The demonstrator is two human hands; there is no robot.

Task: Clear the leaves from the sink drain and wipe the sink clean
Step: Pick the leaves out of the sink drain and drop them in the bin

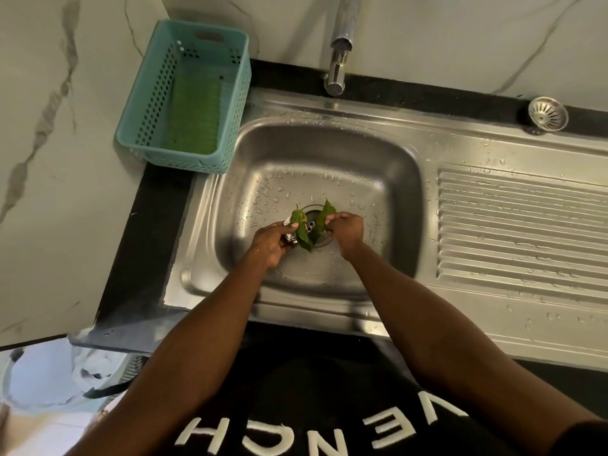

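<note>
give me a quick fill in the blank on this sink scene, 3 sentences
1. Each hand, left hand and right hand, pinches a green ____ over the drain.
2. The green scrub pad lies inside the teal ____.
3. The strainer sits on the counter to the ____ of the tap.

Missing words: leaf; basket; right

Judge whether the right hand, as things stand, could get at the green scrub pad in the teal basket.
Probably not at once: the right hand grips a leaf at the drain, and the scrub pad lies in the basket beyond the left hand.
</note>
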